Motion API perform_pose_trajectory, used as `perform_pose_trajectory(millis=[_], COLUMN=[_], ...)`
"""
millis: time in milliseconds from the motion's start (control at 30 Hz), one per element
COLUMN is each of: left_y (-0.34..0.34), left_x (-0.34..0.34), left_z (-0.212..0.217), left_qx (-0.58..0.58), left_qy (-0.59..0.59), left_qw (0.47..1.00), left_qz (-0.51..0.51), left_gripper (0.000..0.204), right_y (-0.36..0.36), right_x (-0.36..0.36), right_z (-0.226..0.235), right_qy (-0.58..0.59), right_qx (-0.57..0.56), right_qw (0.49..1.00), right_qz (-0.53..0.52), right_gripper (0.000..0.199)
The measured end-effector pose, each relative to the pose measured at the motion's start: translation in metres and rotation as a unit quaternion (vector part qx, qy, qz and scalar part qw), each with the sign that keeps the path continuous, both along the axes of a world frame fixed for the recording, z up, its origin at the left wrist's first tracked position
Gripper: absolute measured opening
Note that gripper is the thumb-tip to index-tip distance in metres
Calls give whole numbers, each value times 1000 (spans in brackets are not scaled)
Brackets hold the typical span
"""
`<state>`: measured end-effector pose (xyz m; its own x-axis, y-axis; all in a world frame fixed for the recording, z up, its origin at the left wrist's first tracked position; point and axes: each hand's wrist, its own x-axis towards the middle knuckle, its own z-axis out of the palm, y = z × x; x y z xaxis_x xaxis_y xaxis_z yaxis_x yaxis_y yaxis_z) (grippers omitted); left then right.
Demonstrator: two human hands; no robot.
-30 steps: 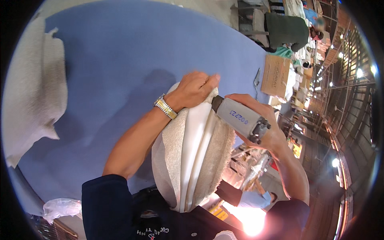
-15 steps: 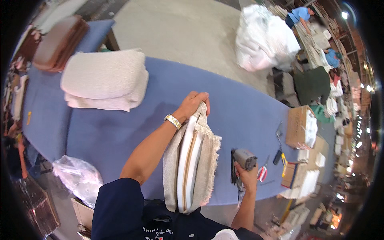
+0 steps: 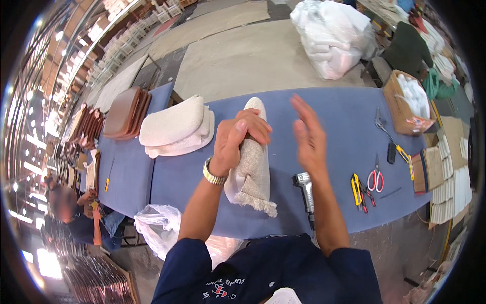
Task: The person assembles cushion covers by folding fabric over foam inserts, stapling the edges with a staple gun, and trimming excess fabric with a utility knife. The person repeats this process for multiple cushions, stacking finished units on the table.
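Note:
My left hand (image 3: pixel 243 136), with a metal watch at the wrist, is closed over the upper edge of a cream fabric-covered pad (image 3: pixel 254 164). The pad stands on its narrow side on the blue table, its frayed fabric end towards me. To its right my right hand (image 3: pixel 310 134) is raised, fingers stretched out and slightly blurred, holding nothing. An air staple gun (image 3: pixel 306 190) lies beside my right forearm, partly hidden by it. Left of the pad rests a stack of cream fabric-covered pads (image 3: pixel 172 126).
On the blue table (image 3: pixel 228 223) at right are a yellow utility knife (image 3: pixel 356 190), pliers (image 3: pixel 366 197), scissors (image 3: pixel 375 180) and a cardboard box (image 3: pixel 405 109). Brown pads (image 3: pixel 124 114) are stacked at left. A plastic bag (image 3: pixel 159 225) hangs at the near edge; a person (image 3: pixel 81 223) sits beyond.
The staple gun has left my right hand and lies on the table; that hand has moved up and opened. The pad has turned over and moved farther from my body, my left hand still gripping it.

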<state>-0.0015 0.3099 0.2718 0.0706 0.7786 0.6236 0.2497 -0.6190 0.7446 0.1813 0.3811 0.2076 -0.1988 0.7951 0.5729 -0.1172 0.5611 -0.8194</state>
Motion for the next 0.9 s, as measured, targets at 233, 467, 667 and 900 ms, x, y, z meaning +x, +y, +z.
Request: perform_pose_trajectory(millis=[233, 467, 667, 900], left_y=[-73, -109, -131, -154], left_x=[43, 41, 6, 12], left_z=[-39, -25, -23, -24], left_qx=[-43, -128, -176, -166], left_qy=[65, 88, -76, -204], left_qw=[955, 879, 870, 861], left_qz=[287, 450, 454, 435], left_gripper=[52, 67, 61, 63], right_y=[11, -57, -140, -167], right_x=[-74, -130, -140, -142], right_z=[3, 5, -42, -72], right_qy=[120, 118, -30, -49], right_qx=[-11, -38, 28, 84], right_qw=[969, 980, 989, 985], right_qz=[214, 154, 142, 143], right_gripper=[50, 47, 62, 70])
